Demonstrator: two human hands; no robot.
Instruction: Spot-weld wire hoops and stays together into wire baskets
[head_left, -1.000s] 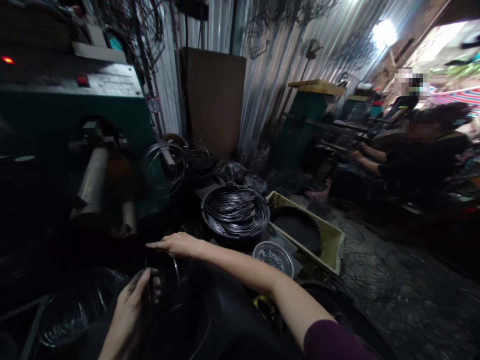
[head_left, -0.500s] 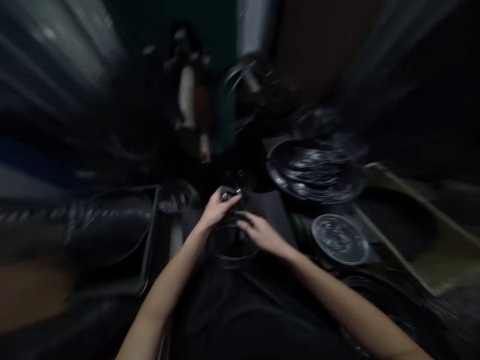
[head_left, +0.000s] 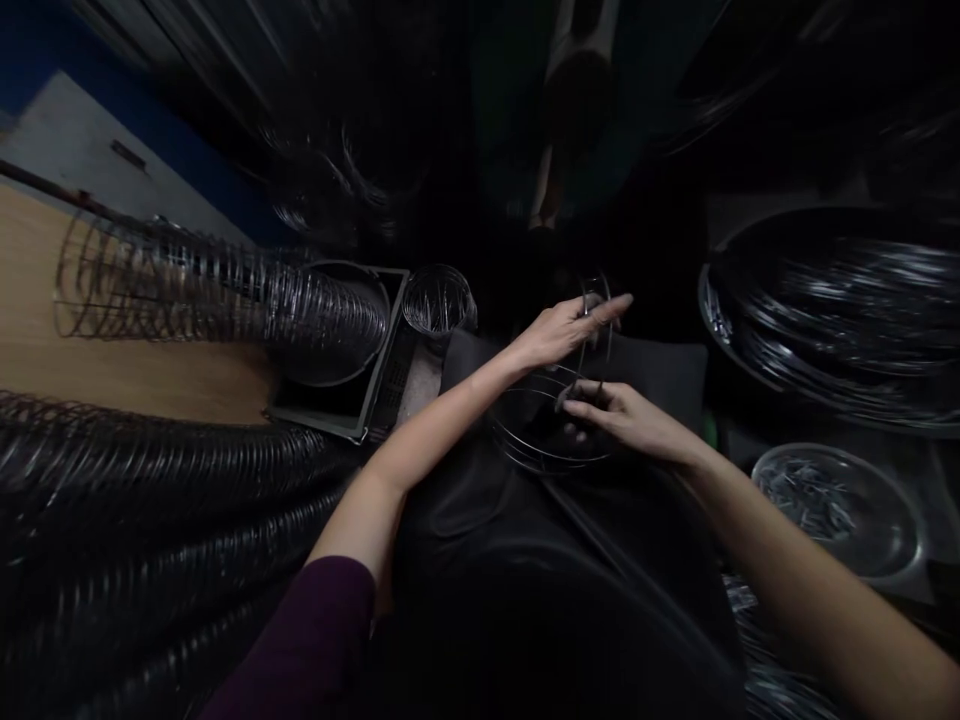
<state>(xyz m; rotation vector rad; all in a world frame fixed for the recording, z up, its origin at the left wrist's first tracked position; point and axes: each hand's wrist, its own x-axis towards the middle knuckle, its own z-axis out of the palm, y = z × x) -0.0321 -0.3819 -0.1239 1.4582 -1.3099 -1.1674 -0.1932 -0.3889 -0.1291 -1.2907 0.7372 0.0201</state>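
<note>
Wire frame (head_left: 551, 461), round, sits mid-scene over dark cloth (head_left: 555, 590), between and below the hands. On the left, a row of wire rings (head_left: 217, 285) runs toward a dark crate (head_left: 381, 348); a small round container (head_left: 469, 312) stands just beside it. The left hand (head_left: 564, 330) stretches out its fingers, thin wire about them; the right hand (head_left: 619, 415), nearer, curls at the frame's edge. Whether either grip is clamped, one cannot tell. Farther right lie coiled wires (head_left: 847, 310) and, nearer, a clear dish (head_left: 885, 525) of metal pieces (head_left: 810, 495).
</note>
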